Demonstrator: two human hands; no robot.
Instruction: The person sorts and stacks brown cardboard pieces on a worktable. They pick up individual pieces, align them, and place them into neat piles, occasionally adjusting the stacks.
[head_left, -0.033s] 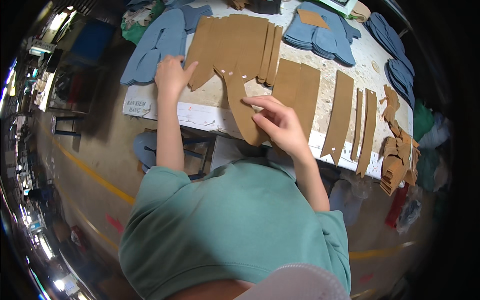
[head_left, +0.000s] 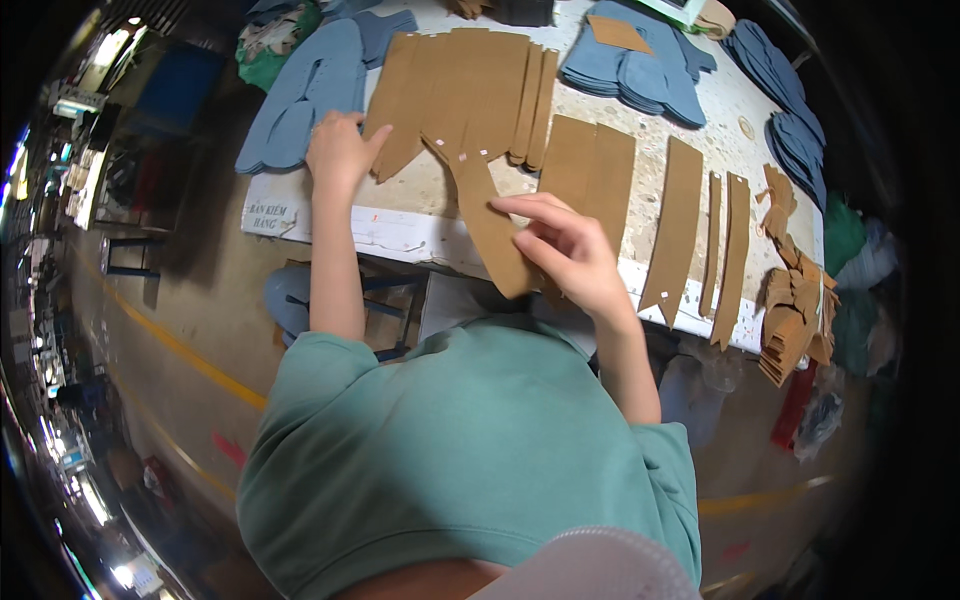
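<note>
My left hand (head_left: 340, 152) lies at the table's left, fingers over the edge of a blue flat cut piece (head_left: 300, 110). Its thumb is stretched apart toward the brown stacked strips (head_left: 450, 85). A long brown strip (head_left: 487, 215) with small white marks slants from that stack past the table's front edge. My right hand (head_left: 575, 245) is on this strip, index finger and thumb bent against its right side; the other fingers are partly hidden. Right of it lie wide brown pieces (head_left: 590, 165) and a notched brown strip (head_left: 673, 230).
Two narrow brown strips (head_left: 733, 260) and a tied brown bundle (head_left: 797, 310) lie at the table's right. Blue pieces are stacked at the back (head_left: 640, 75) and far right (head_left: 795, 150). A stool (head_left: 133, 257) stands on the floor at left.
The brown strip's lower end has moved slightly toward me, and my right hand has shifted a little to the right and down with it. My left hand stays in place.
</note>
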